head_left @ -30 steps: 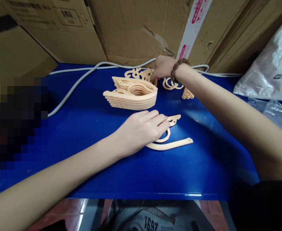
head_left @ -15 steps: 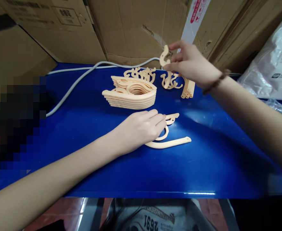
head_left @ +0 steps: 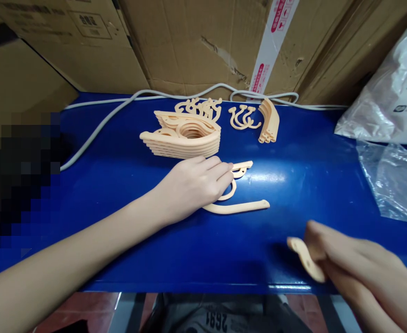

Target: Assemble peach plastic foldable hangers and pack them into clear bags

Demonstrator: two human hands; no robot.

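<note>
My left hand point(head_left: 198, 180) presses down on a beige plastic hanger point(head_left: 238, 207) lying on the blue tabletop, fingers closed over its middle. The hanger's long curved arm, a ring and a short upper bar stick out to the right of the fingers. Near the table's front right edge, my right hand point(head_left: 359, 263) is closed on a small S-shaped beige hanger hook point(head_left: 306, 260). The hand is slightly blurred. Behind my left hand rests a neat stack of matching beige hangers point(head_left: 186, 147).
Beige hooks point(head_left: 198, 107) lie behind the stack, with several more hooks point(head_left: 244, 121) to their right beside a bundle of curved arms point(head_left: 270, 121). A grey cable point(head_left: 101, 127) runs along the back before cardboard boxes point(head_left: 189, 46). Plastic bags point(head_left: 387, 101) stand at right.
My right hand has come from the back of the table to the front right, carrying the hook with it. My left hand stays on the hanger.
</note>
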